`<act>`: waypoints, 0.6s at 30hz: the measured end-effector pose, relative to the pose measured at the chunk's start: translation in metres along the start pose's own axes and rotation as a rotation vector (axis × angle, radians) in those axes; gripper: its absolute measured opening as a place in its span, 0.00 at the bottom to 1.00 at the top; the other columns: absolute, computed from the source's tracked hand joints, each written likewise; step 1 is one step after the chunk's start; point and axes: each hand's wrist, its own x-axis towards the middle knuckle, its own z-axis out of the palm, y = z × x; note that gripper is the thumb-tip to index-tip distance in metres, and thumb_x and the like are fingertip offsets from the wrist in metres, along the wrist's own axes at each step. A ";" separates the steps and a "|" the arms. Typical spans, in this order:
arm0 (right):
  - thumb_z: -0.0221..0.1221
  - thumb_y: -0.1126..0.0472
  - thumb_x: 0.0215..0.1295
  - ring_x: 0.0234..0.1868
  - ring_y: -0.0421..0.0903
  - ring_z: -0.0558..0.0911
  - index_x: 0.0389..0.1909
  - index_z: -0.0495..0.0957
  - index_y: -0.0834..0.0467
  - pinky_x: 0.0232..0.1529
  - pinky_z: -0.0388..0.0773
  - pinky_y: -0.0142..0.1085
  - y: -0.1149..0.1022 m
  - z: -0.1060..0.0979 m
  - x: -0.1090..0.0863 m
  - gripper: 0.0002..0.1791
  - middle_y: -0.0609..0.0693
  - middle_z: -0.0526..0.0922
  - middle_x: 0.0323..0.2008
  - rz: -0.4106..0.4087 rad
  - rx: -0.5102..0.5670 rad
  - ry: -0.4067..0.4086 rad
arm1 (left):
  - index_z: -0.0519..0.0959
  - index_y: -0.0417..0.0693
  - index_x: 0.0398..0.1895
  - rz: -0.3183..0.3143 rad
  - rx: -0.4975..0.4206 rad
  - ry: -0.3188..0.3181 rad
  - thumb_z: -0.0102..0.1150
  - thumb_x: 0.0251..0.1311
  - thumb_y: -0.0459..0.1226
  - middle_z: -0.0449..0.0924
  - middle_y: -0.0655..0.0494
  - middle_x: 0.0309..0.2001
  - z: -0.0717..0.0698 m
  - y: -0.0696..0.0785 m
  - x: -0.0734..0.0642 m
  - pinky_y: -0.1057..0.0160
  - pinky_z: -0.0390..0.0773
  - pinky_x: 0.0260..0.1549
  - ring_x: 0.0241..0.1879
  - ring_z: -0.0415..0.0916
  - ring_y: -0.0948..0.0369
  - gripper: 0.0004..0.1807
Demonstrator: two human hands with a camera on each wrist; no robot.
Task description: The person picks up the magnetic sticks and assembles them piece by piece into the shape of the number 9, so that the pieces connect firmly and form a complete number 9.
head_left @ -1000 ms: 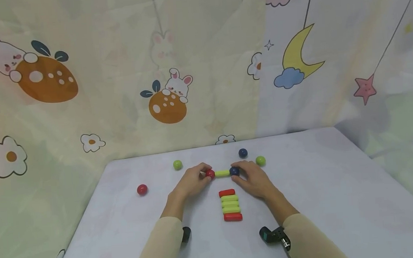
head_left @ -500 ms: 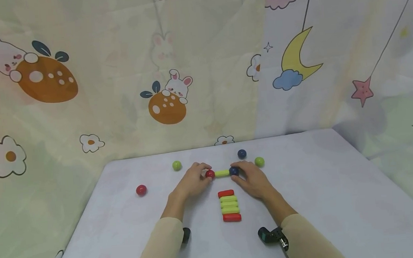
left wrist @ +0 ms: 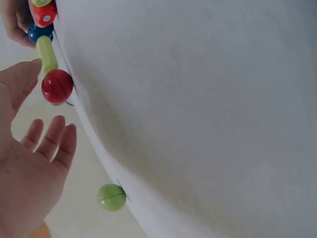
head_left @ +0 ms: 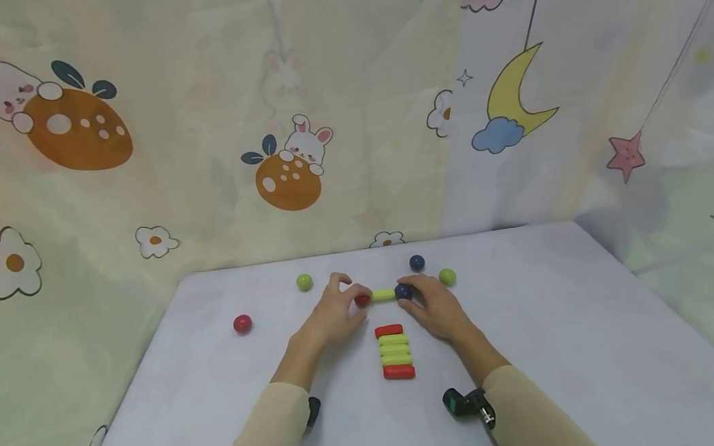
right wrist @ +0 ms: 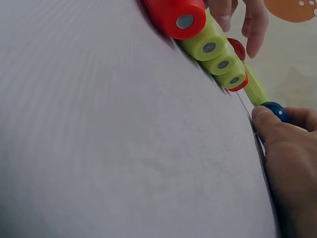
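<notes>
A yellow-green stick (head_left: pixel 382 295) joins a red ball (left wrist: pixel 57 86) at its left end to a dark blue ball (head_left: pixel 403 292) at its right end. My right hand (head_left: pixel 437 308) pinches the blue ball between thumb and fingers. Around the red ball my left hand (head_left: pixel 334 314) is spread, its fingers loosened; the left wrist view shows a gap between the ball and several fingertips. Nearer me lies a row of sticks side by side: a red stick (head_left: pixel 389 331) at the far end, several yellow-green sticks (head_left: pixel 394 350), and another red stick (head_left: pixel 399 372). Metal discs show on their ends (right wrist: pixel 209 47).
A loose red ball (head_left: pixel 242 324) and a green ball (head_left: pixel 304 282) lie to the left on the white tabletop (head_left: pixel 561 347). Beyond my right hand are another blue ball (head_left: pixel 417 263) and a green ball (head_left: pixel 447 277). A printed cloth (head_left: pixel 206 157) hangs behind the table.
My left hand has let go of the red ball, its fingers lifting and spreading. My right hand still pinches the blue ball, and the joined piece stays put.
</notes>
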 end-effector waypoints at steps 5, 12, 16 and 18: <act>0.66 0.49 0.69 0.68 0.50 0.75 0.66 0.75 0.47 0.68 0.72 0.49 0.000 0.002 0.002 0.26 0.47 0.79 0.65 0.005 -0.006 -0.012 | 0.81 0.57 0.59 0.028 0.012 0.002 0.66 0.66 0.38 0.66 0.55 0.53 -0.001 0.001 -0.003 0.57 0.78 0.56 0.54 0.68 0.56 0.18; 0.66 0.49 0.70 0.68 0.51 0.75 0.66 0.75 0.48 0.68 0.72 0.51 0.000 0.002 0.002 0.26 0.48 0.79 0.64 0.001 -0.009 -0.001 | 0.84 0.57 0.55 0.080 0.021 -0.074 0.63 0.68 0.40 0.75 0.57 0.52 -0.001 0.012 -0.003 0.56 0.77 0.56 0.54 0.70 0.57 0.13; 0.66 0.50 0.69 0.67 0.52 0.76 0.66 0.75 0.48 0.67 0.73 0.51 0.001 0.001 0.001 0.26 0.49 0.80 0.64 -0.006 -0.009 0.005 | 0.83 0.57 0.56 0.085 0.007 -0.135 0.63 0.68 0.41 0.78 0.58 0.53 0.000 0.020 -0.001 0.55 0.77 0.59 0.56 0.73 0.58 0.14; 0.66 0.50 0.69 0.66 0.52 0.76 0.66 0.75 0.48 0.67 0.73 0.51 0.001 0.001 0.000 0.26 0.49 0.80 0.64 -0.008 -0.008 0.007 | 0.83 0.58 0.56 0.078 0.002 -0.154 0.63 0.68 0.42 0.79 0.59 0.52 0.002 0.024 0.000 0.55 0.78 0.59 0.55 0.74 0.59 0.14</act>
